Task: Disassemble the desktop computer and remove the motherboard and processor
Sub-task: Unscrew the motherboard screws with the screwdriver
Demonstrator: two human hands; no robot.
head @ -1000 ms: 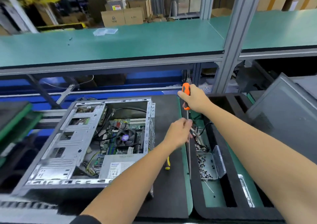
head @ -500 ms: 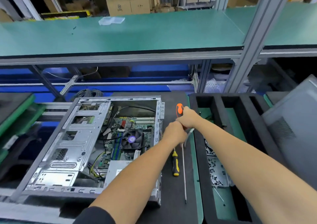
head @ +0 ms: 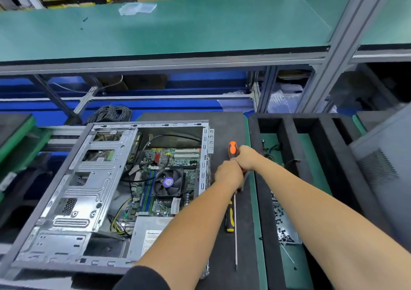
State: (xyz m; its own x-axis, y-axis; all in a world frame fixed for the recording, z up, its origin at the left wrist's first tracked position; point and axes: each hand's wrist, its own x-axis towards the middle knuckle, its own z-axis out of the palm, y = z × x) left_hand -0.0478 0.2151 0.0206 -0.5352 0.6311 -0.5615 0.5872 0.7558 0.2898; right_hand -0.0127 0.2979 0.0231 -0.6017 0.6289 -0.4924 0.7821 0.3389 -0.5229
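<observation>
The right hand (head: 249,159) has its fingers curled round the orange-handled screwdriver (head: 232,150), gripping just below the orange cap. The left hand (head: 229,175) sits touching it from below, fingers curled over the top of the shaft; whether they truly pinch the metal or only steady it I cannot tell, as the knuckles hide the contact. From there the long thin shaft (head: 235,229) runs straight toward the person, its tip close to the near edge of the black mat (head: 224,125) on the desk.

Taking the open computer case (head: 73,189) as landmark: both hands hover just right of its right wall, the left one nearer. The motherboard (head: 165,156) lies inside the case, left of the hands and lower, flat on the case floor, with the cooler fan (head: 168,182) covering the processor. So the screwdriver, now pointing along the case wall, would have to swing left and tip downward to reach the board's screws. A yellow-handled screwdriver (head: 229,219) lies on the mat beside the shaft, right of the case. Farther right is the black foam tray (head: 287,138) and a screw box (head: 283,227).

Compared with a second ago, the hands have dropped from above the tray and come leftward to the mat, closer to the case.
</observation>
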